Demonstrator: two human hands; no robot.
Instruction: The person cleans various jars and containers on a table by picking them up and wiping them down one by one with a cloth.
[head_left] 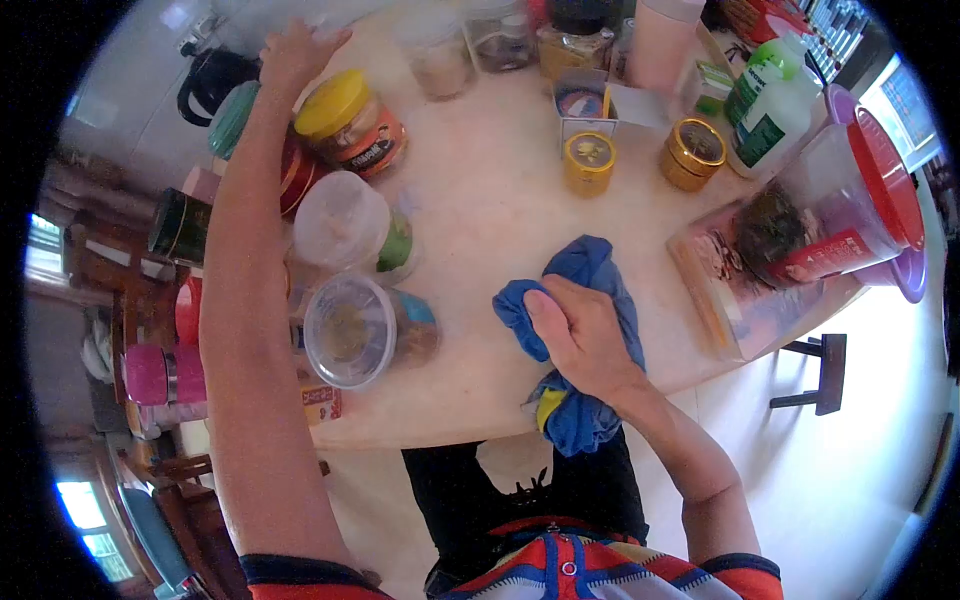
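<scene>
A crumpled blue cloth (590, 262) with a yellow patch lies at the table's front edge, partly hanging over it. My right hand (580, 330) is closed around a bunched part of it. My left hand (298, 55) reaches to the far left of the table, with its fingers apart and somewhat blurred. Whether it touches anything there I cannot tell. Beside the left forearm stand a jar with a yellow lid (350, 122), a clear-lidded tub (345, 222) and another clear-lidded container (352, 330).
Small gold-lidded jars (590, 163) stand right of centre, near a green-and-white bottle (770, 115). A large clear container with a red rim (830, 215) leans at the right edge. Several jars (435, 55) line the back. A dark stool (825, 375) stands beyond the right edge.
</scene>
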